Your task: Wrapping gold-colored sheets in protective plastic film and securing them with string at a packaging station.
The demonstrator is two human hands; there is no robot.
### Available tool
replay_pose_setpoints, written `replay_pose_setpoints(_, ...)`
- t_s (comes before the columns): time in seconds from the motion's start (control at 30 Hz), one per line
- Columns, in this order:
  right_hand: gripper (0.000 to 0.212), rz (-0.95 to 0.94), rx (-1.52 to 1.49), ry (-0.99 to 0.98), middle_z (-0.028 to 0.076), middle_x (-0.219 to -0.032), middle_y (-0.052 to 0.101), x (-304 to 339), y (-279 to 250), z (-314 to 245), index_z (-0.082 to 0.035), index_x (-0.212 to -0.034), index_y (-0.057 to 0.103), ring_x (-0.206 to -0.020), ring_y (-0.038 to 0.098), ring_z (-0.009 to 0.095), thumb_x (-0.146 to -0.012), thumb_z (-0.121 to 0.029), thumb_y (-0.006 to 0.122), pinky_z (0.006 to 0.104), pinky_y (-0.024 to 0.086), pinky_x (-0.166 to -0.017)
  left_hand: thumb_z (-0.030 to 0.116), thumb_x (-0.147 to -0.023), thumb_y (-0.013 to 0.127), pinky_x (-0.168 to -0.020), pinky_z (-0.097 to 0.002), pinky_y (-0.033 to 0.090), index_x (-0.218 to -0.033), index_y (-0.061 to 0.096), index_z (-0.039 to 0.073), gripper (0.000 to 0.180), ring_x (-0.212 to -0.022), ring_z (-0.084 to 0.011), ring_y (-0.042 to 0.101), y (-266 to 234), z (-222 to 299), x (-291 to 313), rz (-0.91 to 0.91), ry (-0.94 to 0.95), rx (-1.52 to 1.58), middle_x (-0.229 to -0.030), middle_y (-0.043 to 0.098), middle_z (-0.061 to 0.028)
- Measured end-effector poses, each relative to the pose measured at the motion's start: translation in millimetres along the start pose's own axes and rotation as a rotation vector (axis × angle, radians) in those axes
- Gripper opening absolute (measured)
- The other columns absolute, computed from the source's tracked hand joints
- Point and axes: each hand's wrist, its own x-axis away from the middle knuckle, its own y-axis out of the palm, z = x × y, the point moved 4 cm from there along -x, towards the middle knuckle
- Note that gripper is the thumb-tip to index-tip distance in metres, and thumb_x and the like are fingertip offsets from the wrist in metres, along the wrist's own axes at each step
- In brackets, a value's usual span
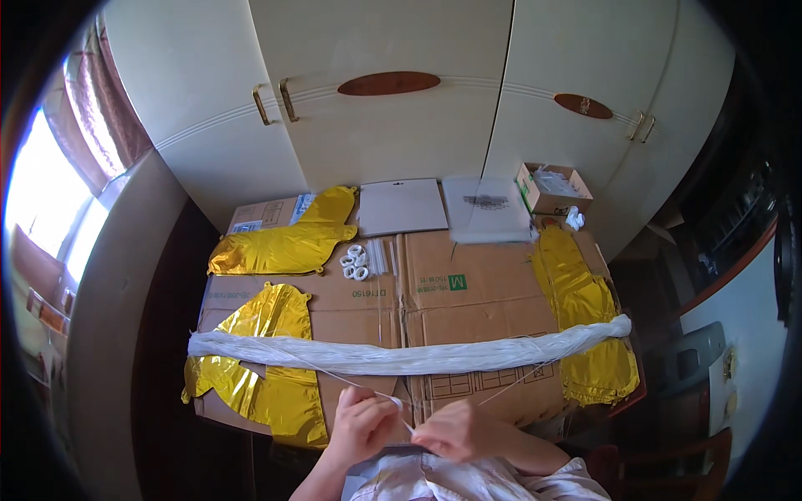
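Low in front of me, both hands are closed close together. My left hand (365,423) pinches a white string (408,427), and a small white loop or coil shows at its fingertips. Curled into a fist to the right of it, my right hand (461,432) grips the same string, a short stretch running between them. Thin strands lead from the hands up to a long white skein of string (393,355) laid across the cardboard. The fingers hide how the string is looped.
Flattened cardboard (484,309) covers the table. Flat gold foil balloons lie at the back left (288,238), front left (267,321) and right (581,284). White ribbon rolls (355,263), clear thin sticks (380,258), a grey sheet (403,205), a plastic bag (487,211) and an open box (555,189) stand farther back.
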Motion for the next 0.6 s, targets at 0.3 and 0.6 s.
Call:
replay_pose_setpoints(0.3,0.007,-0.078,-0.013,0.08,0.007,-0.063,0.058,6,0,3,-0.007,-0.081,0.059,-0.054,0.059,0.025,-0.079,-0.013,0.063,0.0345,0.046,-0.047,0.001,-0.074,0.056,-0.072,-0.0316,0.038,-0.082,0.064,0.001,0.012,-0.069,-0.0185,0.053,2,0,3,-0.151,0.04,0.356,-0.082,0.067,-0.0079)
replay_pose_setpoints(0.6,0.008,-0.029,-0.052,0.098,0.007,-0.062,0.057,10,-2,9,-0.008,-0.083,0.06,-0.053,0.059,0.025,-0.08,-0.015,0.063,0.0337,0.045,-0.045,0.003,-0.078,0.056,-0.074,-0.0303,0.04,-0.083,0.066,-0.001,0.011,-0.073,-0.0213,0.052,1,-8,9,-0.24,0.073,0.711,-0.08,0.066,-0.0076)
